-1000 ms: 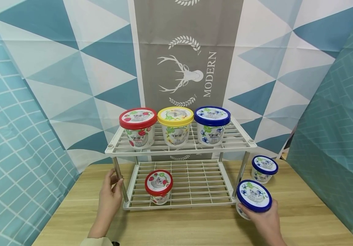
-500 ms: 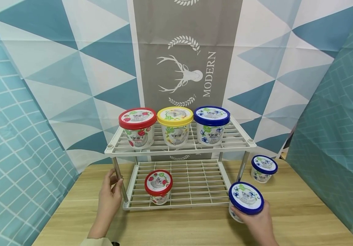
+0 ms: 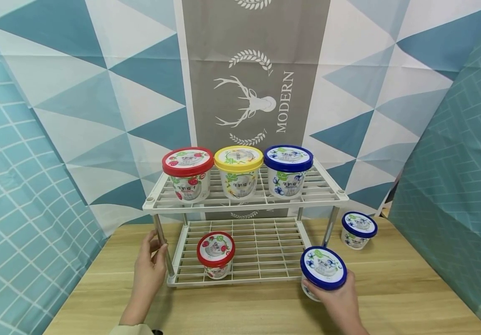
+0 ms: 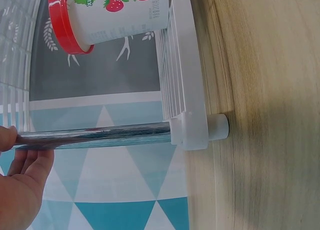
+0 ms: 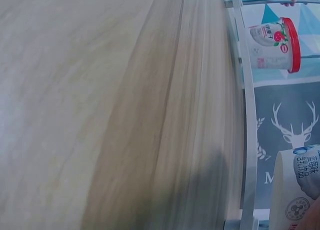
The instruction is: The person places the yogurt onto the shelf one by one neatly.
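My left hand [image 3: 148,270] pinches the metal post [image 4: 110,135] at the left front of a white two-tier rack [image 3: 244,204], thumb on one side and fingers on the other. In my right hand [image 3: 343,298] is a blueberry tub [image 3: 323,267] with a blue lid, gripped round its side. That tub is upright, before the lower shelf's right front corner; whether it touches the shelf or table I cannot tell. A red-lidded strawberry tub [image 3: 216,249] stands on the left part of the lower shelf. The right wrist view catches the held tub's white side [image 5: 295,190].
On the upper shelf stand a red-lidded tub [image 3: 188,163], a yellow-lidded tub [image 3: 239,160] and a blue-lidded tub [image 3: 288,160]. Another blue-lidded tub [image 3: 358,228] is on the wooden table [image 3: 232,311], right of the rack. A patterned cloth [image 3: 140,83] hangs behind.
My right hand has carried the blueberry tub leftward, from outside the rack's right front post to before the lower shelf's right corner. The left hand stays on its post.
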Action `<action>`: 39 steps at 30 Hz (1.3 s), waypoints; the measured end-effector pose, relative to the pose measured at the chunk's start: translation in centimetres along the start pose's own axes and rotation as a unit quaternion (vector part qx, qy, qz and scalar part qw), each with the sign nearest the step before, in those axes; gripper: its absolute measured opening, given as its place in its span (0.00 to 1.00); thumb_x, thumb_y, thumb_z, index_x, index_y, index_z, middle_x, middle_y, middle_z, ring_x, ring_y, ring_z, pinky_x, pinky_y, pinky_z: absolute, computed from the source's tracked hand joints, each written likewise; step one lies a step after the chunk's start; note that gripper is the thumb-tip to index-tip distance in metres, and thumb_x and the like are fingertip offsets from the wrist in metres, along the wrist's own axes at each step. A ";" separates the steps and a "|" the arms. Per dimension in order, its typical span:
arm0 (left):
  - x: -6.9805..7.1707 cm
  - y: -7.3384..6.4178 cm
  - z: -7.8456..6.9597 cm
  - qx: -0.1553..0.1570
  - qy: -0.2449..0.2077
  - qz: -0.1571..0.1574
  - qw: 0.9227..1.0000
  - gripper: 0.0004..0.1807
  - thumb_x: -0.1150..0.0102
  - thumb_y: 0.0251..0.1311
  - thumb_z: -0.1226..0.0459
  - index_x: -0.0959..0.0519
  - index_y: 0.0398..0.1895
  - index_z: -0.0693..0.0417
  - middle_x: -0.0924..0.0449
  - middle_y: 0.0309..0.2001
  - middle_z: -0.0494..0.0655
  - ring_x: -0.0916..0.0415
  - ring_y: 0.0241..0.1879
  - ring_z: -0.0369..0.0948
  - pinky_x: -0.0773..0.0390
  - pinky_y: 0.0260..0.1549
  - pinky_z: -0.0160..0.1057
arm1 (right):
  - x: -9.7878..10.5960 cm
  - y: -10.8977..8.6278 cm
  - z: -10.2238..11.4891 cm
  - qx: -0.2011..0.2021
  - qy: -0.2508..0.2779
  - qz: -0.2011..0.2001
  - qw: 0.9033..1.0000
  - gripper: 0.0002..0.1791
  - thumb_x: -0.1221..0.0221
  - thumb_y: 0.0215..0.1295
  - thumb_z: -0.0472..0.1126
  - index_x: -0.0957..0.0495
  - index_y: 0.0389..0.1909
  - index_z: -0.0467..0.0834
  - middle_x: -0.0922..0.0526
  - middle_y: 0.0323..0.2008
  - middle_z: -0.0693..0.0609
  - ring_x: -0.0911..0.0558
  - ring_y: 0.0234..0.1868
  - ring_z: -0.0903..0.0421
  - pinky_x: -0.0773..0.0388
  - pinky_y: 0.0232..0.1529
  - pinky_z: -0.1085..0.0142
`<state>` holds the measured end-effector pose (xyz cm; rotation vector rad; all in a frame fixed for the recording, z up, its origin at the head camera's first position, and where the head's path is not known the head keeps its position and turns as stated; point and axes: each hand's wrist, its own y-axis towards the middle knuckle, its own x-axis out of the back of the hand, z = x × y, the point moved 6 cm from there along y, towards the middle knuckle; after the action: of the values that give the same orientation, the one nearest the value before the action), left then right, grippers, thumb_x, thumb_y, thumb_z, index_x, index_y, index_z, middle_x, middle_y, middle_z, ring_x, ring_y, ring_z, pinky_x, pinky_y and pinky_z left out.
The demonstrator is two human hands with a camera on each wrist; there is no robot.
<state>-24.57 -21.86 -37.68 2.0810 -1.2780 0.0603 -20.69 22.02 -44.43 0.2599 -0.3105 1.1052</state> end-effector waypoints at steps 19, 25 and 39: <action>0.0 0.0 -0.1 0.006 0.001 0.005 1.000 0.22 0.52 0.64 0.75 0.38 0.62 0.63 0.27 0.43 0.59 0.26 0.46 0.54 0.35 0.41 0.06 | -2.7 0.0 1.0 0.031 0.016 0.002 0.999 0.58 0.22 0.32 0.48 0.47 0.62 0.33 0.32 0.57 0.33 0.31 0.59 0.37 0.34 0.62 0.42; 0.0 0.0 0.1 0.008 -0.001 0.008 1.000 0.22 0.52 0.64 0.75 0.38 0.62 0.63 0.26 0.43 0.60 0.26 0.46 0.54 0.36 0.41 0.06 | -3.5 -0.1 1.4 0.054 0.023 -0.009 0.998 0.58 0.21 0.30 0.46 0.46 0.61 0.32 0.31 0.56 0.32 0.31 0.58 0.37 0.33 0.62 0.42; 0.0 0.0 -0.1 0.004 0.003 0.004 1.000 0.23 0.51 0.63 0.76 0.37 0.61 0.63 0.26 0.42 0.57 0.26 0.45 0.53 0.34 0.40 0.07 | -5.0 0.1 1.7 0.086 0.027 -0.019 0.996 0.57 0.21 0.28 0.43 0.44 0.60 0.30 0.30 0.54 0.32 0.29 0.57 0.37 0.31 0.61 0.44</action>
<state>-24.54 -21.82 -37.63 2.0804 -1.2841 0.0751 -23.07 17.30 -44.68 0.3868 -0.1616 1.1001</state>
